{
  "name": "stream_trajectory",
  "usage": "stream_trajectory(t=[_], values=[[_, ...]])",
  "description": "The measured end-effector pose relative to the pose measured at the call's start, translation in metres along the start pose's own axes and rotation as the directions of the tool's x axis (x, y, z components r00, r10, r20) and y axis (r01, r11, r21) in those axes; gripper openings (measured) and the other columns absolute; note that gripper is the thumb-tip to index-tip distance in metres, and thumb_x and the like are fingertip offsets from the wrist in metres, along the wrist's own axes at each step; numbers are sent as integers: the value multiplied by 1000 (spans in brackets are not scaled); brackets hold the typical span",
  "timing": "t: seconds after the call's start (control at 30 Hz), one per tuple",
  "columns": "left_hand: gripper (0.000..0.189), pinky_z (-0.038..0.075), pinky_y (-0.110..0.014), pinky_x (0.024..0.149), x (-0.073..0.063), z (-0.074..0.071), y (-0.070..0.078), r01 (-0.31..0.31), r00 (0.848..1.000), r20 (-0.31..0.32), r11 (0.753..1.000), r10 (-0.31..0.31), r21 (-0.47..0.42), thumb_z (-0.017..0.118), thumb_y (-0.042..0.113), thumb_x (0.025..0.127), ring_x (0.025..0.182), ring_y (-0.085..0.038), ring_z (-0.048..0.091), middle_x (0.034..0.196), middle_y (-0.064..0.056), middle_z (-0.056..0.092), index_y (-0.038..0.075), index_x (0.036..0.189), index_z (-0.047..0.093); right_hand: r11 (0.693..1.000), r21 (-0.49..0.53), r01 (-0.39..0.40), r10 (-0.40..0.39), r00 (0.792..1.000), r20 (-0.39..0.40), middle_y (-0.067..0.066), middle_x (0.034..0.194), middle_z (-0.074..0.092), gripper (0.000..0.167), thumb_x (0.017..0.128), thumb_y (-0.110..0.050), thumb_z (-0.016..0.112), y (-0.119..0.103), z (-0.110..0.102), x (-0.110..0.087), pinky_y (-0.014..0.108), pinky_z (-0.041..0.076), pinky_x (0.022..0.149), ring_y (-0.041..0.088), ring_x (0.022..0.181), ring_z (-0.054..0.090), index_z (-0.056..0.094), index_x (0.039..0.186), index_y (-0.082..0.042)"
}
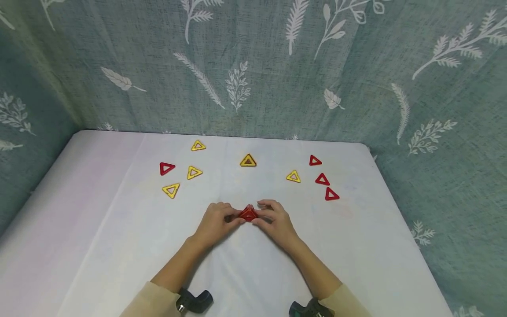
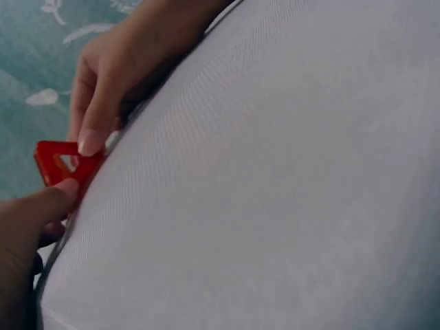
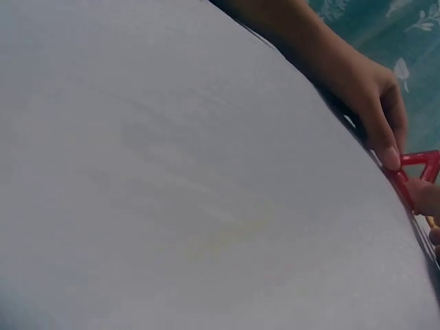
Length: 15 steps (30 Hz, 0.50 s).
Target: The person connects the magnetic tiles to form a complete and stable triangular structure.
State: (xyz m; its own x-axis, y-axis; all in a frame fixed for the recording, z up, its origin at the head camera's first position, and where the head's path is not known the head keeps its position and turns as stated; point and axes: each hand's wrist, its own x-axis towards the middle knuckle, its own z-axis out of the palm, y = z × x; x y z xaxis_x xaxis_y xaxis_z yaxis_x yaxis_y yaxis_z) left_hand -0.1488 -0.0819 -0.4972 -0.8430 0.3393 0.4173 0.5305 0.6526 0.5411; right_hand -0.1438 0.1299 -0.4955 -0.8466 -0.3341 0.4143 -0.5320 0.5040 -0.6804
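On the white table, near the middle, my two hands meet at a small red pyramid [image 1: 248,214] of open triangle frames. My left hand [image 1: 217,222] pinches its left side between thumb and fingers. From the right, the thumb and fingers of my right hand [image 1: 277,222] pinch the other side. Both wrist views show the red pyramid [image 2: 62,159] with fingertips on it; at the right wrist view's edge the red pyramid [image 3: 418,159] is partly cut off. Beyond the hands sits a yellow pyramid-like piece [image 1: 248,161], its exact build too small to tell.
Left of it lie yellow triangles [image 1: 171,190] and a red triangle [image 1: 166,168]. To the right are a yellow triangle [image 1: 293,176] and red triangles [image 1: 331,194]. A green leaf-patterned curtain [image 1: 261,79] hangs behind and beside the white table [image 1: 119,246].
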Motion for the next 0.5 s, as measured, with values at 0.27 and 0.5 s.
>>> stream_trajectory(t=[0.27,0.5], values=[[22,25,-41,79,19,1,-9,152,988,23,986,-151,-68,76,25,79,74,-14,53,76,3,66,8,94,75,999,21,-38,39,998,-47,13,107,64,24,77,-12,77,7,8,26,41,50,86,28,104,59,73,96,2],[22,29,-41,78,39,5,-18,177,984,28,982,-176,-58,74,25,81,72,-15,56,76,0,68,7,95,75,998,8,-64,65,996,-63,14,105,65,24,78,-11,77,18,9,46,41,48,88,29,103,59,72,96,4]])
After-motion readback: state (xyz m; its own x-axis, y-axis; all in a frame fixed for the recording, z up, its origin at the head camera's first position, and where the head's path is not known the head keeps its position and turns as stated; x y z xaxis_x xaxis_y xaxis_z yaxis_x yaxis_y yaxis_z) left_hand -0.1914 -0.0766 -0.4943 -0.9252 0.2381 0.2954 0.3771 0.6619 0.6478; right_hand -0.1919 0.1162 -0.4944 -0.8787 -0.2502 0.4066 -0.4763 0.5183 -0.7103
